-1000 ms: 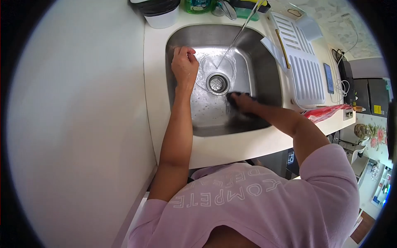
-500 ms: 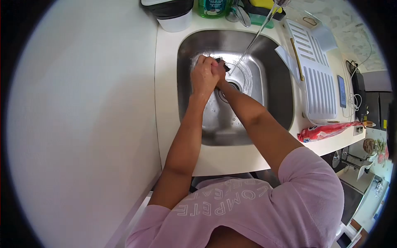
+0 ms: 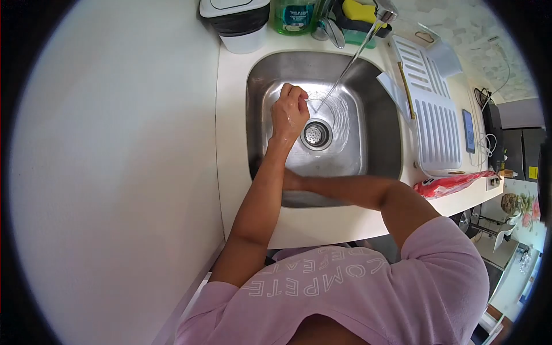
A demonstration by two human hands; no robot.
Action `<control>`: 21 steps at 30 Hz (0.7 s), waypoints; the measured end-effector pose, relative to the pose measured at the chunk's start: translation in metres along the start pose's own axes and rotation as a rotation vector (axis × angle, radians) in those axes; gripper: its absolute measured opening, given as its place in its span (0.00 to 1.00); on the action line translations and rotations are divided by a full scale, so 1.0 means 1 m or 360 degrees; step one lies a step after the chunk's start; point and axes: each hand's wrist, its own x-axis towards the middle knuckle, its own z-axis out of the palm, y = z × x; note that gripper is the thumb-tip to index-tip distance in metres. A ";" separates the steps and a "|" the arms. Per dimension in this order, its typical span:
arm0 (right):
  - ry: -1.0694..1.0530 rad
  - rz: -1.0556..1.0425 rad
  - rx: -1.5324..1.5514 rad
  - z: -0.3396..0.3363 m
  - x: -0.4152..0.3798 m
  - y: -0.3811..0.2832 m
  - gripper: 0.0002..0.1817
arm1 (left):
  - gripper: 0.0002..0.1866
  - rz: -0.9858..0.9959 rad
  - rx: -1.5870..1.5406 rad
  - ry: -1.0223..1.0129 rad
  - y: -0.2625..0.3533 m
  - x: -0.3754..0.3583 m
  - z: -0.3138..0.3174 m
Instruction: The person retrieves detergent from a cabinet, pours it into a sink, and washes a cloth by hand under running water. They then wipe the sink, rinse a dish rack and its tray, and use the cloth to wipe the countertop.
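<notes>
My left hand (image 3: 290,112) is over the left part of the metal sink (image 3: 382,132), wet, with its fingers curled inward. Its palm faces away, so anything inside it is hidden. My right hand (image 3: 292,180) reaches across the near part of the basin and passes beneath my left forearm, which covers its fingers. From the tap (image 3: 386,10) a stream of water (image 3: 349,66) falls beside my left hand, close to the drain (image 3: 316,134). The dark thing seen earlier between my hands is out of sight.
Behind the sink stand a lidded white bin (image 3: 244,40), a green soap bottle (image 3: 294,17) and a yellow sponge (image 3: 359,10) in a dark holder. To the right are a white dish rack (image 3: 440,135), a red plastic packet (image 3: 451,185) and a phone (image 3: 468,131).
My hands were together under the tap around a dark thing. My right hand has drawn toward me and left, under my left forearm, uncovering the drain. My left hand stays near its place.
</notes>
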 end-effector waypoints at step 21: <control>0.0708 -0.0181 -0.2533 -0.282 0.048 -0.012 0.23 | 0.05 -0.0041 0.0081 0.0110 -0.019 0.004 -0.008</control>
